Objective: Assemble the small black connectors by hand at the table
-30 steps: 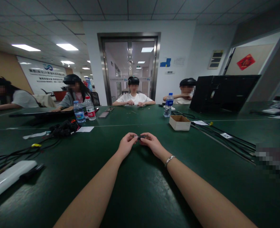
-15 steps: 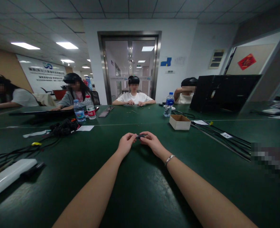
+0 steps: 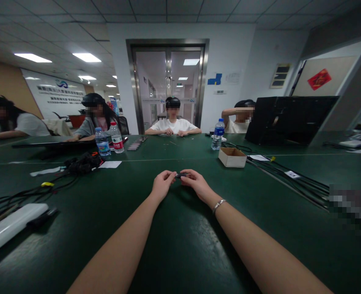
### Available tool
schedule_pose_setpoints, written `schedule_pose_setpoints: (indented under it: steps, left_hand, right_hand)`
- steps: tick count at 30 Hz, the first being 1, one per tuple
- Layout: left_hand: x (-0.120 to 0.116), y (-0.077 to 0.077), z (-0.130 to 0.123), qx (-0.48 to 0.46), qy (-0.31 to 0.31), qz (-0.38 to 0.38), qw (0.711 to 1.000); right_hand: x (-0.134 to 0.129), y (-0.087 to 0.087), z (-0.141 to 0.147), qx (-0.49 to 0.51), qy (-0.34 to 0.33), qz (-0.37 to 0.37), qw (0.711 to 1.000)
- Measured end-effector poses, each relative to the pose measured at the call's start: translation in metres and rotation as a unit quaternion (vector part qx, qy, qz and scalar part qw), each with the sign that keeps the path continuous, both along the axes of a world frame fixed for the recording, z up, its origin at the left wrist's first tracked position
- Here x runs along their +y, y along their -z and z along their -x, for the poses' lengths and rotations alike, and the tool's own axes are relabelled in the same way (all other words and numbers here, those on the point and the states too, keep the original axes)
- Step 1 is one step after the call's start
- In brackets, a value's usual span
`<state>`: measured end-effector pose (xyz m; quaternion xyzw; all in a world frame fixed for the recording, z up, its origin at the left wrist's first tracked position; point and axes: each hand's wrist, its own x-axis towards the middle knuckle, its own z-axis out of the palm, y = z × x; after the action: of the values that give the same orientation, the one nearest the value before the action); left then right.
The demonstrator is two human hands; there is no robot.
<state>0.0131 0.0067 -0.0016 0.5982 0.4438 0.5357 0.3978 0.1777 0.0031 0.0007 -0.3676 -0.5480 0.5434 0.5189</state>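
Between my two hands, just above the green table (image 3: pixel 180 228), is a small black piece (image 3: pixel 180 175) with a silvery left end; its exact kind is too small to tell. My left hand (image 3: pixel 163 183) pinches the silvery end with thumb and forefinger. From the other side, my right hand (image 3: pixel 197 183) has its thumb and fingers closed on the black part, covering some of it. A silver bracelet (image 3: pixel 219 206) circles my right wrist.
An open cardboard box (image 3: pixel 232 158) and a water bottle (image 3: pixel 218 134) stand beyond my right hand, near black cables (image 3: pixel 290 175) and a monitor (image 3: pixel 290 120). Two bottles (image 3: pixel 116 139) and a black cable bundle (image 3: pixel 82 163) are at left. A person (image 3: pixel 172 122) sits opposite.
My hands hold the small black piece in nearly the same place. Behind the monitor, the person at right has raised a forearm across the headset.
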Motion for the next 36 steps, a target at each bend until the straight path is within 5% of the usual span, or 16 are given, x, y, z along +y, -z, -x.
schedule_pose_setpoints:
  steps: [24,36]
  left_hand:
    - [-0.002,-0.003,0.001,-0.024,0.044,-0.050,0.997]
    - [0.008,0.008,0.000,0.064,-0.060,0.052,0.995]
  right_hand:
    - [-0.001,-0.002,0.000,0.015,0.008,0.015,1.000]
    - [0.000,0.000,0.000,0.006,0.010,0.016,1.000]
